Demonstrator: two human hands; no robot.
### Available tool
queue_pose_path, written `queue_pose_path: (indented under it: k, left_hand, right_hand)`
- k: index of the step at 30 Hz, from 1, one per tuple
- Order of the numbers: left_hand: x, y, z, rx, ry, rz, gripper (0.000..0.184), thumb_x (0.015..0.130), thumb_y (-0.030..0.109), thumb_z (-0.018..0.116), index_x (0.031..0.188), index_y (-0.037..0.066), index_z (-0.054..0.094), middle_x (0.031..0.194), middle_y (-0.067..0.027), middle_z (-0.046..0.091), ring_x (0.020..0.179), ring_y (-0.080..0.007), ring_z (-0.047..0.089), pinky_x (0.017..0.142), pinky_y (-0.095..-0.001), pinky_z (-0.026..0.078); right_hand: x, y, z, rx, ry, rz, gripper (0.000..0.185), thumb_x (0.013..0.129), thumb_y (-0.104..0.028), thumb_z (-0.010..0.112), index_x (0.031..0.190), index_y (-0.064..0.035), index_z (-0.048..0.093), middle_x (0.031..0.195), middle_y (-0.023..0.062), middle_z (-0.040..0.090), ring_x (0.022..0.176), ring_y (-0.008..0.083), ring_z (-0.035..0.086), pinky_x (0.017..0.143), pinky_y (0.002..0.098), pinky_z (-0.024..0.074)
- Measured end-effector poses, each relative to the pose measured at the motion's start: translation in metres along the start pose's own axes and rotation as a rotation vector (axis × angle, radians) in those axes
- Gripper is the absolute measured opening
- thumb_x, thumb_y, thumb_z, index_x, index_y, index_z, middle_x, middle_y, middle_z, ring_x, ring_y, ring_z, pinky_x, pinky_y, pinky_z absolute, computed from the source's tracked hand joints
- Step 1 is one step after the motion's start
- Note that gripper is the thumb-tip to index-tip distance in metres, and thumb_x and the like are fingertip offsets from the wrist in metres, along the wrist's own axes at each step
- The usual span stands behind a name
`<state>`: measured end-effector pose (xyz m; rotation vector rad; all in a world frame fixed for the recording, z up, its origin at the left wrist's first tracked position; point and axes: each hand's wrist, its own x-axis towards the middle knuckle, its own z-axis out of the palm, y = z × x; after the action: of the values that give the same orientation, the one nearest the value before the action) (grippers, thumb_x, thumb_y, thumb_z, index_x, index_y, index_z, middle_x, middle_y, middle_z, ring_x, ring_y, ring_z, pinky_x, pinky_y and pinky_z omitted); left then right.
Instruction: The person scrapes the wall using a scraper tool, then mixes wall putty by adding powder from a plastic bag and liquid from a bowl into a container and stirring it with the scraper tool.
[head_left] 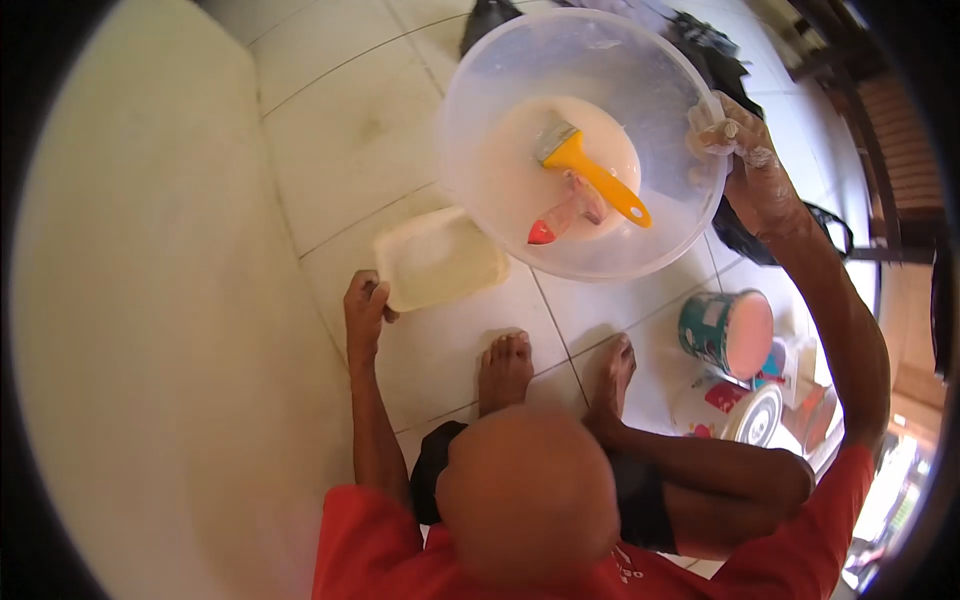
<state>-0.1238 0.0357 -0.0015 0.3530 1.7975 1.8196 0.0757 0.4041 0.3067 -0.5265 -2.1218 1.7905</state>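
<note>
My right hand (748, 160), smeared with white residue, grips the rim of a translucent plastic basin (680, 100) that is tilted toward me. Pale pinkish liquid (500, 150) lies in the bottom of the basin. A paintbrush with a yellow handle (600, 178) rests in it, beside a clear item with a red tip (541, 232) whose kind I cannot make out. Lower left, my left hand (368, 300) pinches the near left corner of a shallow whitish rectangular tray (440, 262). Part of the tray's far right edge is close to the basin.
A pale wall (150, 300) rises along the left. To the right stand a green can with a pink lid (712, 328) and a white bucket (715, 410). Black plastic bags (740, 235) lie behind the basin. My bare feet (506, 365) are on the tiled floor (340, 130).
</note>
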Motion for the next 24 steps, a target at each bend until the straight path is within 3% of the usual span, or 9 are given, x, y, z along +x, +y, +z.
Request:
queue_pose_path:
  k: [1, 3, 6, 11, 14, 16, 20, 22, 24]
  left_hand:
    - [0.008, -0.004, 0.001, -0.048, -0.018, 0.014, 0.016, 0.093, 0.016, 0.061, 0.095, 0.002, 0.052, 0.071, -0.0039, 0.056, 0.052, -0.0107, 0.052, 0.046, -0.0259, 0.042]
    - [0.022, -0.013, 0.000, -0.015, 0.050, 0.003, 0.015, 0.093, 0.016, 0.061, 0.095, 0.003, 0.052, 0.072, -0.0034, 0.055, 0.053, -0.0100, 0.052, 0.047, -0.0258, 0.043]
    - [0.016, -0.016, -0.004, 0.001, 0.108, 0.012, 0.016, 0.094, 0.017, 0.061, 0.095, 0.004, 0.053, 0.073, -0.0030, 0.055, 0.055, -0.0091, 0.051, 0.049, -0.0257, 0.044]
    - [0.010, -0.015, -0.015, -0.017, 0.228, -0.007, 0.020, 0.095, 0.020, 0.061, 0.099, 0.002, 0.054, 0.076, -0.0025, 0.056, 0.060, -0.0100, 0.053, 0.054, -0.0248, 0.045]
    - [-0.007, 0.021, 0.009, 0.264, 0.380, -0.031, 0.021, 0.097, 0.018, 0.058, 0.106, 0.000, 0.055, 0.083, -0.0045, 0.058, 0.068, -0.0114, 0.055, 0.056, -0.0243, 0.046]
    - [-0.029, 0.051, 0.043, 0.448, 0.671, 0.213, 0.023, 0.097, 0.017, 0.058, 0.112, 0.000, 0.056, 0.093, -0.0087, 0.058, 0.076, -0.0146, 0.055, 0.064, -0.0280, 0.049]
    - [-0.055, 0.112, 0.111, 0.707, 0.254, 0.628, 0.038, 0.085, 0.017, 0.068, 0.119, 0.002, 0.058, 0.120, -0.0169, 0.055, 0.112, -0.0320, 0.054, 0.095, -0.0419, 0.044]
    - [-0.054, 0.152, 0.140, 0.791, 0.143, 0.652, 0.047, 0.082, 0.023, 0.071, 0.123, 0.002, 0.058, 0.130, -0.0186, 0.052, 0.125, -0.0379, 0.045, 0.108, -0.0495, 0.032]
    - [-0.041, 0.162, 0.157, 0.871, 0.116, 0.655, 0.051, 0.081, 0.026, 0.073, 0.124, 0.003, 0.058, 0.132, -0.0182, 0.051, 0.126, -0.0371, 0.045, 0.110, -0.0524, 0.029]
  right_hand:
    - [0.014, 0.006, 0.004, 0.004, -0.033, -0.001, 0.032, 0.092, -0.035, 0.060, 0.103, -0.0049, 0.058, 0.090, -0.0004, 0.055, 0.089, 0.0086, 0.057, 0.083, 0.0264, 0.0504]
    - [0.043, 0.023, 0.005, -0.203, -0.053, 0.079, 0.079, 0.069, -0.073, 0.070, 0.109, -0.0058, 0.055, 0.093, -0.0010, 0.052, 0.089, 0.0100, 0.051, 0.080, 0.0266, 0.0467]
    - [0.065, 0.038, 0.010, -0.122, -0.134, 0.063, 0.056, 0.080, -0.053, 0.070, 0.108, -0.0052, 0.057, 0.093, -0.0007, 0.054, 0.089, 0.0087, 0.052, 0.081, 0.0256, 0.0469]
    - [0.106, 0.067, 0.012, -0.099, -0.213, 0.095, 0.048, 0.086, -0.040, 0.067, 0.115, -0.0031, 0.057, 0.098, 0.0006, 0.058, 0.091, 0.0086, 0.055, 0.083, 0.0263, 0.0487]
    - [0.105, 0.074, -0.008, -0.007, -0.288, 0.114, 0.044, 0.089, -0.034, 0.065, 0.118, -0.0021, 0.057, 0.103, 0.0015, 0.062, 0.094, 0.0082, 0.058, 0.086, 0.0250, 0.0495]
    - [0.103, 0.071, 0.001, 0.001, -0.187, 0.118, 0.039, 0.090, -0.028, 0.063, 0.118, -0.0020, 0.057, 0.103, 0.0015, 0.063, 0.092, 0.0073, 0.060, 0.084, 0.0238, 0.0504]
    - [0.112, 0.075, 0.008, -0.004, -0.252, 0.157, 0.036, 0.091, -0.024, 0.063, 0.118, -0.0013, 0.056, 0.101, 0.0016, 0.064, 0.089, 0.0070, 0.062, 0.081, 0.0232, 0.0512]
    - [0.108, 0.071, 0.023, -0.025, -0.107, 0.110, 0.035, 0.087, -0.024, 0.062, 0.110, 0.0031, 0.059, 0.091, 0.0059, 0.065, 0.075, 0.0102, 0.063, 0.066, 0.0247, 0.0532]
    - [0.107, 0.076, 0.019, -0.031, -0.117, 0.093, 0.036, 0.086, -0.023, 0.063, 0.109, 0.0032, 0.059, 0.089, 0.0050, 0.065, 0.072, 0.0099, 0.062, 0.064, 0.0240, 0.0519]
